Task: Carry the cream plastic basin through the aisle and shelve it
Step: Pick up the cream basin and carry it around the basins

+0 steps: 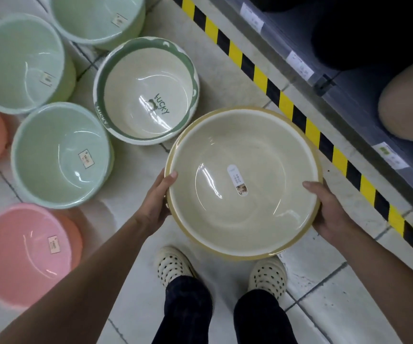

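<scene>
The cream plastic basin [262, 219], round with a tan outer rim and a white label inside, is held level above the tiled floor in front of my feet. My left hand [157, 203] grips its left rim, thumb over the edge. My right hand [329, 209] grips the right rim the same way. The dark grey shelf [364, 100] runs along the right, with price tags on its edge.
On the floor to the left stand several mint-green basins [59, 155], pink basins [24, 256] and a cream basin with a green "LUCKY" rim [146, 93]. Yellow-black hazard tape [287, 105] marks the floor along the shelf base. A tan rounded object [409, 100] sits on the shelf.
</scene>
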Demonstrator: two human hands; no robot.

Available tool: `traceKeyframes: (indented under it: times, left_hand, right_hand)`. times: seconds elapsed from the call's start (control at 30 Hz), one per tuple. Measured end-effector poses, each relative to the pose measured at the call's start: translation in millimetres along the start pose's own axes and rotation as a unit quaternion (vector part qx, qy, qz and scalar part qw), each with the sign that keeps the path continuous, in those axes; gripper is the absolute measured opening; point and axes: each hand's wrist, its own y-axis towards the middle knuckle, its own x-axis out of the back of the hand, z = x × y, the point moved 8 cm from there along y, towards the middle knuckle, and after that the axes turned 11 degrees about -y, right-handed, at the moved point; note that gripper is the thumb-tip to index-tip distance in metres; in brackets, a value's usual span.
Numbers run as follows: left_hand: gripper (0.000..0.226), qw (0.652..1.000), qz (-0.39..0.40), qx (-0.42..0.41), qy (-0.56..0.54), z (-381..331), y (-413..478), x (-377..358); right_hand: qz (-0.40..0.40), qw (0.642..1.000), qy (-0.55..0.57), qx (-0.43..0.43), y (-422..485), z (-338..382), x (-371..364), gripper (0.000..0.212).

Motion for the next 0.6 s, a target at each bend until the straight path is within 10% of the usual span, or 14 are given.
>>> traceKeyframes:
  times: [0.4, 0.6]
  left_hand:
    - [0.083, 0.982, -0.098, -0.030, -0.160, -19, -168, 127]
    - [0.072, 0.965, -0.134, -0.049, -0.221, -49, -218, 170]
  right_hand:
    - [0.156, 0.972, -0.173, 0.015, -88, 103, -171, 0.058]
    - [0.187, 0.956, -0.226, 0.016, -117, 139, -247, 0.034]
